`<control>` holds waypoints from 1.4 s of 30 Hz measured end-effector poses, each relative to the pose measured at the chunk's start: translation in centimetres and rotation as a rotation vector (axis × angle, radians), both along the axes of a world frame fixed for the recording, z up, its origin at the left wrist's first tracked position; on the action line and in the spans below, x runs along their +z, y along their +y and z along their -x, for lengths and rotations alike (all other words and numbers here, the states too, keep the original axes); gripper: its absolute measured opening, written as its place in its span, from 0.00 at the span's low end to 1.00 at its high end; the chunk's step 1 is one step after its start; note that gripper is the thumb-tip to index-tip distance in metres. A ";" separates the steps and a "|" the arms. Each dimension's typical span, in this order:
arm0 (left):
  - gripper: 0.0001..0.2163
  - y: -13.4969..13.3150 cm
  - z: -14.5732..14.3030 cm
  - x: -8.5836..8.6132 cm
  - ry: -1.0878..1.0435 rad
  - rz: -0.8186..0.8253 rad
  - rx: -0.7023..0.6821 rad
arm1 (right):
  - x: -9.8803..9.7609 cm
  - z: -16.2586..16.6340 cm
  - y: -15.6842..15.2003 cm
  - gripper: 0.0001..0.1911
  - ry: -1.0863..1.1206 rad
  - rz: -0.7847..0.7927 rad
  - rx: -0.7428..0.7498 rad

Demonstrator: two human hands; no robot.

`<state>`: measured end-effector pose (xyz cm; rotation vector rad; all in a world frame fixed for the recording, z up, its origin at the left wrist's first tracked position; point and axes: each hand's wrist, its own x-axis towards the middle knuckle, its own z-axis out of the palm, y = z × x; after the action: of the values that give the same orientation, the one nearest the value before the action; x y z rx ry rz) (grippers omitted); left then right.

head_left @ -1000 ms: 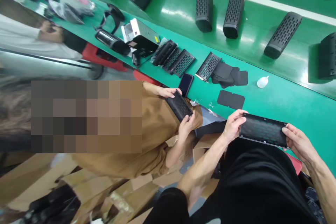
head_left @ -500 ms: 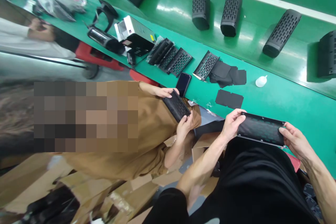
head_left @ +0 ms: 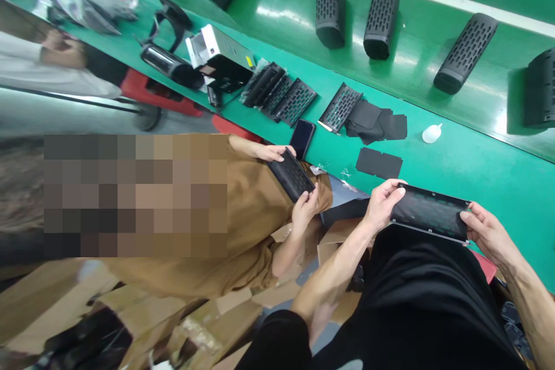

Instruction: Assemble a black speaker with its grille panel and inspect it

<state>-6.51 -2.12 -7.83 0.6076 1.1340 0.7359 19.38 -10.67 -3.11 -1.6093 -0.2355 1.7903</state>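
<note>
Holding a black grille panel [head_left: 429, 214] over the lap, the left hand [head_left: 381, 205] pinches its left end while the right hand [head_left: 488, 234] pinches its right end; the green counter [head_left: 455, 167] lies just beyond both grips.

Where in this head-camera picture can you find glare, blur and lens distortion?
Head view: bright glare streaks the glossy green conveyor belt; the cardboard boxes in the bottom corner smear with blur; the wide lens tilts the green table edge; the black perforated grille panel held in both hands stays sharp.
</note>
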 end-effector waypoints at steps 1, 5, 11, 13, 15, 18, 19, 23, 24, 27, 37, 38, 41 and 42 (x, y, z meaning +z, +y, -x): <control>0.23 0.0 0.1 0.1 -0.005 0.001 0.000 | 0.0 0.0 0.0 0.29 0.001 0.000 -0.006; 0.24 0.2 0.2 0.3 -0.053 0.013 -0.009 | -0.1 0.2 0.0 0.29 0.010 -0.008 -0.010; 0.23 0.2 0.2 -0.2 -0.046 0.019 0.002 | -0.3 0.3 -0.2 0.30 0.016 -0.024 0.029; 0.24 0.2 0.2 -0.4 -0.043 0.021 0.004 | -0.3 0.3 -0.2 0.30 0.012 -0.029 0.029; 0.24 0.3 0.2 -0.6 -0.037 0.021 0.007 | -0.3 0.3 -0.1 0.30 0.009 -0.034 0.028; 0.24 0.4 0.1 -0.7 -0.041 0.022 0.014 | -0.4 0.2 -0.1 0.29 0.020 -0.038 0.041; 0.23 0.4 0.1 -0.7 -0.048 0.022 0.014 | -0.5 0.2 -0.1 0.29 0.021 -0.040 0.043; 0.24 0.5 0.3 -0.7 -0.101 0.016 0.006 | -0.8 0.1 -0.3 0.29 0.033 -0.045 0.042; 0.24 0.5 0.3 -0.6 -0.118 0.017 0.005 | -0.8 0.1 -0.3 0.29 0.036 -0.044 0.043; 0.24 0.6 0.5 -0.5 -0.158 0.025 0.004 | -1.0 0.1 -0.3 0.29 0.035 -0.041 0.040; 0.22 1.1 0.6 0.1 -0.169 0.010 0.006 | -0.9 0.2 0.1 0.28 0.029 -0.044 0.032; 0.22 1.2 0.6 0.1 -0.172 0.010 0.009 | -0.9 0.2 0.2 0.29 0.026 -0.041 0.027; 0.21 1.2 0.6 0.1 -0.186 0.023 0.023 | -1.0 0.2 0.2 0.31 0.023 -0.036 0.023; 0.21 1.2 0.6 0.1 -0.191 0.033 0.028 | -1.0 0.2 0.2 0.32 0.020 -0.032 0.022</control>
<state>-7.10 -0.95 -7.76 0.4841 0.9780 0.7808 19.17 -10.51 -4.15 -1.5713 -0.2716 1.8093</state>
